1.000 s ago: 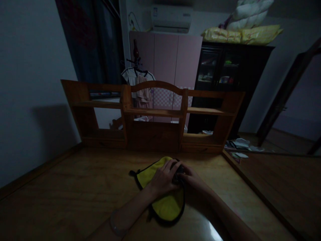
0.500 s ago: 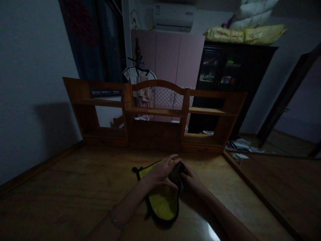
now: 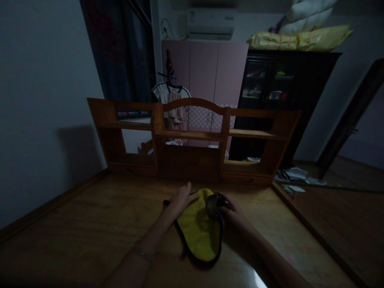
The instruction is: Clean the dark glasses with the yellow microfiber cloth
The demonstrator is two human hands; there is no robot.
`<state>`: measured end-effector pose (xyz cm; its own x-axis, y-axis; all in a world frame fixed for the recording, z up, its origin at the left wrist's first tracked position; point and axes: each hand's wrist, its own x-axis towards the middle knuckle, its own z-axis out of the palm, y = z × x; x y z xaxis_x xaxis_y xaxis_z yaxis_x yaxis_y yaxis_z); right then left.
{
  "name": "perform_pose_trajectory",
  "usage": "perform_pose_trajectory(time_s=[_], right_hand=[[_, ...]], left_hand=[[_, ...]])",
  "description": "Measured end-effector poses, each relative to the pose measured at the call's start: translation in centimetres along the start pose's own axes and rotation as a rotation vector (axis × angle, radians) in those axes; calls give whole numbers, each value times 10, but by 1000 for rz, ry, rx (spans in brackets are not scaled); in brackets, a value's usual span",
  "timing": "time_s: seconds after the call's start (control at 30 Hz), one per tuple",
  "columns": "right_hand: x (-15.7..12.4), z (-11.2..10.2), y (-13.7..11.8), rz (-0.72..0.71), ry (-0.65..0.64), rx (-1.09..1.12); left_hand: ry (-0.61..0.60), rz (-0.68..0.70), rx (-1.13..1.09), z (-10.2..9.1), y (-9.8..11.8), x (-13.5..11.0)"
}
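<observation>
A yellow cloth (image 3: 199,236) with a black border lies spread on the wooden desk, and a greyish underside shows at its right edge. On its upper right part is a dark, shiny, rounded object (image 3: 212,205) that looks see-through; in this dim light its kind is unclear. My right hand (image 3: 232,211) grips that object from the right, fingers bent around its edge. My left hand (image 3: 181,200) rests at the cloth's upper left edge, fingers stretched out and apart from the dark object.
Behind the cloth stands a wooden desk shelf (image 3: 192,135) with open compartments. A raised wooden edge (image 3: 312,224) borders the desk on the right, and a wall (image 3: 54,120) stands on the left. Papers and small items (image 3: 295,189) lie beyond the right edge.
My left hand has moved left, off the dark object and onto the cloth's edge, uncovering more yellow cloth. My right hand keeps its hold. The view has shifted slightly.
</observation>
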<state>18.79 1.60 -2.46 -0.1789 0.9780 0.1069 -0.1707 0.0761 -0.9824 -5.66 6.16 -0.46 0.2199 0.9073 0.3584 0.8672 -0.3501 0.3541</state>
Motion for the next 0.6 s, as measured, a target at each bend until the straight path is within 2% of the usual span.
perform_pose_trajectory(time_s=[0.1,0.23,0.33,0.47,0.6], right_hand=[[-5,2,-9,31,-40,-24],[-12,8,-23,-1,-153,-77],[-16,13,-28,-11,-204,-90],[-17,14,-26,-14,-213,-88],[-16,14,-24,1,-208,-43]], left_hand=[[-17,-13,-8,0,0,-1],[0,-15,-47,1,0,1],[-44,-33,-83,3,-2,4],[-112,-103,-123,6,-14,5],[-86,-194,-136,6,-27,3]])
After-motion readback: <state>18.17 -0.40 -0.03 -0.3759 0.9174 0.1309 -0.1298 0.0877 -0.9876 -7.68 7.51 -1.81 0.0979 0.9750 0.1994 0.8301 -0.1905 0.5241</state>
